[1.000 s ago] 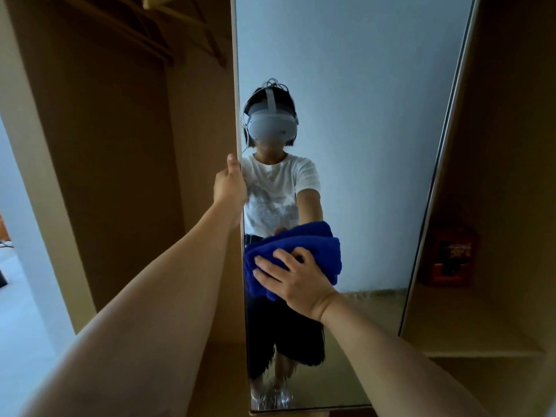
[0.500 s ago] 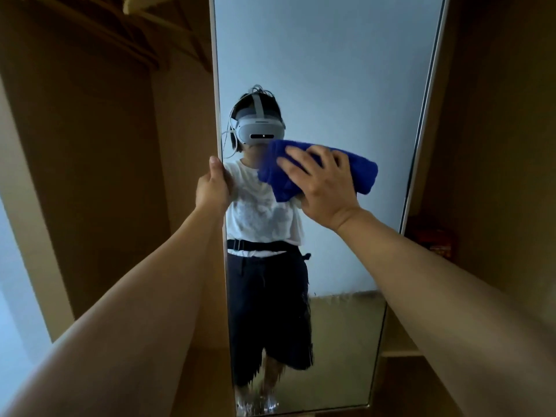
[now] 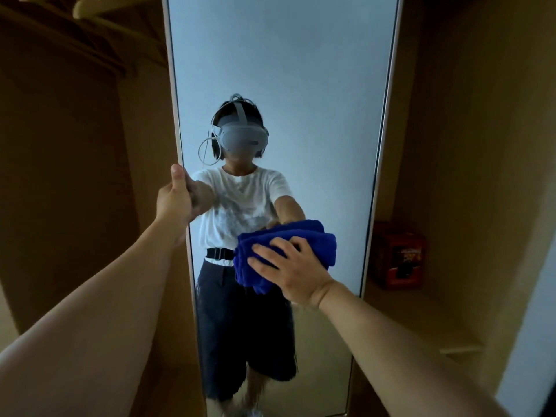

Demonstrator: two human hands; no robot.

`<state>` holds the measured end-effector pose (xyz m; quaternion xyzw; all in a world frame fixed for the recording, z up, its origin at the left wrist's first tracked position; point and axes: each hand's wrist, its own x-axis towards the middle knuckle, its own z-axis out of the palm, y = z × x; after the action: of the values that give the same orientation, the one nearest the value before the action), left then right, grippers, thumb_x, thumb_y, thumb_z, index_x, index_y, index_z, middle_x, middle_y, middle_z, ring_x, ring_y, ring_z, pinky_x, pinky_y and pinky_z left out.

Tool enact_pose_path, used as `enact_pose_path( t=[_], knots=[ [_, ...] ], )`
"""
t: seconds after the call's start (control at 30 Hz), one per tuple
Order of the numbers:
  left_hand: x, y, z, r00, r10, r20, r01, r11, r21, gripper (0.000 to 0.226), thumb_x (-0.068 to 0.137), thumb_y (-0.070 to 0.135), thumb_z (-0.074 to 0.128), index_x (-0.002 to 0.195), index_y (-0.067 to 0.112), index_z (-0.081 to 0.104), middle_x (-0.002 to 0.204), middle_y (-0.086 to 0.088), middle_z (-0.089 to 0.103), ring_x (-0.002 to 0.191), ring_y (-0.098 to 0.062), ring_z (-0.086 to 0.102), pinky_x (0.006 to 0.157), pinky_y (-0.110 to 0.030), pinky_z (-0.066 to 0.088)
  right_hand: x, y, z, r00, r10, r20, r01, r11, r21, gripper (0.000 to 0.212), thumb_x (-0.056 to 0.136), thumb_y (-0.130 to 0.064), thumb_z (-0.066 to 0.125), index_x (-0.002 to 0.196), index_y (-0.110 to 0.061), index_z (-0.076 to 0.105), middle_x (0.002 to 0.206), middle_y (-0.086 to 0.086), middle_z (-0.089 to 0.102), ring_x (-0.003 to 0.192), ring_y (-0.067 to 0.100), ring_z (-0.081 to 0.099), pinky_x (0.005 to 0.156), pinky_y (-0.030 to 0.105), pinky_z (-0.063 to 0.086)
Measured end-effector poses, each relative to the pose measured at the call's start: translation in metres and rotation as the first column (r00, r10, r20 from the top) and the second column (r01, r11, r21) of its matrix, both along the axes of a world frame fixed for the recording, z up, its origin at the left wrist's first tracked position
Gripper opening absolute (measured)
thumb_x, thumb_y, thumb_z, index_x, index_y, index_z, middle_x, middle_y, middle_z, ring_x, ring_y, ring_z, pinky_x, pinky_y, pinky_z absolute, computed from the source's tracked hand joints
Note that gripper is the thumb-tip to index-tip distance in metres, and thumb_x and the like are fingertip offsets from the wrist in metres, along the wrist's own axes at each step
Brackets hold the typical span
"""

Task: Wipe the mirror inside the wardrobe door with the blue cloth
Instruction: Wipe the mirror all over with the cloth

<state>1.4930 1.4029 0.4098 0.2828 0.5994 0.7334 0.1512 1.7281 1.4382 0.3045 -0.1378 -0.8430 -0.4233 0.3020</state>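
A tall mirror (image 3: 301,70) fills the middle of the view, fixed to the inside of the open wardrobe door. The folded blue cloth (image 3: 319,242) lies flat against the glass at about waist height of the reflected person. My right hand (image 3: 288,269) presses the cloth onto the mirror with spread fingers. My left hand (image 3: 176,197) grips the mirror's left edge (image 3: 176,115), thumb up along the frame. The reflection shows a person in a headset, white shirt and dark shorts.
Wooden wardrobe walls stand on both sides. A red box (image 3: 397,254) sits on a shelf (image 3: 421,320) to the right of the door. Wooden hangers (image 3: 90,7) hang on a rail at the upper left.
My right hand swept the cloth up from the lower middle of the mirror to head height, then back down and to the right. My left hand kept its hold on the door edge.
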Motion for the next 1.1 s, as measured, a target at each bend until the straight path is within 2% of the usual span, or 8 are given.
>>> enact_pose_path(
  t=[0.13,0.3,0.47,0.6,0.73,0.93,1.03,1.1],
  knots=[
    [0.001,-0.004,0.000,0.999,-0.034,-0.016,0.034,0.999,-0.011,0.057,0.088,0.070,0.030,0.074,0.021,0.056,0.065,0.003,0.061,0.068,-0.016,0.061,0.059,-0.032,0.048,0.009,0.005,0.026,0.998,-0.005,-0.066,0.007,0.999,0.031,0.048,0.077,-0.018,0.049,0.124,-0.023,0.061,0.131,0.001,0.058,0.108,0.029,0.050,0.081,0.042,0.043],
    [0.005,-0.012,-0.002,0.997,-0.043,-0.070,0.044,0.999,0.015,0.056,0.092,0.064,0.029,0.110,0.019,0.056,0.091,-0.005,0.060,0.077,-0.021,0.060,0.069,-0.037,0.050,0.028,0.014,0.091,0.960,-0.064,-0.274,0.081,0.995,0.052,0.048,0.075,-0.016,0.059,0.123,-0.017,0.063,0.127,0.005,0.060,0.103,0.033,0.059,0.079,0.044,0.045],
    [0.009,-0.015,-0.001,0.994,-0.026,-0.106,0.031,0.998,0.047,0.053,0.095,0.059,0.028,0.070,0.019,0.051,0.068,-0.003,0.056,0.062,-0.018,0.056,0.062,-0.033,0.045,0.048,0.020,0.141,0.776,-0.146,-0.614,0.111,0.989,-0.095,0.053,0.072,-0.015,0.051,0.124,-0.009,0.060,0.127,0.010,0.059,0.105,0.037,0.055,0.082,0.049,0.044],
    [0.011,-0.016,-0.001,0.992,-0.005,-0.123,0.012,0.998,0.054,0.047,0.096,0.058,0.027,0.068,0.025,0.047,0.067,-0.001,0.053,0.060,-0.015,0.053,0.052,-0.027,0.038,0.046,0.021,0.126,0.666,-0.212,-0.715,0.107,0.976,-0.190,0.059,0.069,-0.009,0.061,0.128,-0.008,0.056,0.132,0.010,0.055,0.110,0.038,0.053,0.087,0.053,0.043],
    [0.012,-0.016,-0.002,0.993,-0.008,-0.116,0.017,0.997,0.074,0.049,0.095,0.058,0.028,0.068,0.024,0.049,0.069,-0.002,0.055,0.063,-0.017,0.055,0.059,-0.030,0.043,0.044,0.018,0.076,0.542,-0.295,-0.787,0.097,0.952,-0.290,0.064,0.064,-0.009,0.069,0.127,-0.006,0.057,0.131,0.012,0.055,0.111,0.039,0.053,0.088,0.052,0.043],
    [0.015,-0.015,-0.002,0.994,0.024,-0.109,-0.016,0.997,0.075,0.053,0.095,0.060,0.026,0.067,0.022,0.050,0.047,0.004,0.058,0.050,-0.014,0.057,0.049,-0.027,0.040,0.042,0.012,0.015,0.561,-0.397,-0.726,0.152,0.912,-0.381,0.079,0.055,-0.009,0.080,0.125,-0.013,0.044,0.125,0.013,0.059,0.105,0.038,0.059,0.084,0.052,0.049],
    [0.017,-0.017,-0.001,0.994,0.026,-0.110,-0.017,0.997,0.077,0.048,0.095,0.059,0.027,0.069,0.025,0.049,0.061,0.000,0.056,0.054,-0.014,0.054,0.035,-0.021,0.043,0.046,0.016,0.035,0.585,-0.362,-0.726,0.141,0.927,-0.348,0.076,0.056,-0.009,0.080,0.124,-0.013,0.046,0.124,0.011,0.061,0.103,0.037,0.060,0.081,0.051,0.050],
    [0.017,-0.017,0.000,0.995,0.010,-0.104,-0.002,0.997,0.074,0.047,0.095,0.058,0.028,0.073,0.024,0.050,0.067,-0.001,0.054,0.060,-0.014,0.053,0.036,-0.020,0.044,0.049,0.019,0.063,0.562,-0.347,-0.751,0.136,0.934,-0.330,0.070,0.057,-0.008,0.078,0.123,-0.009,0.055,0.124,0.012,0.060,0.104,0.037,0.059,0.081,0.052,0.048]
  ],
)
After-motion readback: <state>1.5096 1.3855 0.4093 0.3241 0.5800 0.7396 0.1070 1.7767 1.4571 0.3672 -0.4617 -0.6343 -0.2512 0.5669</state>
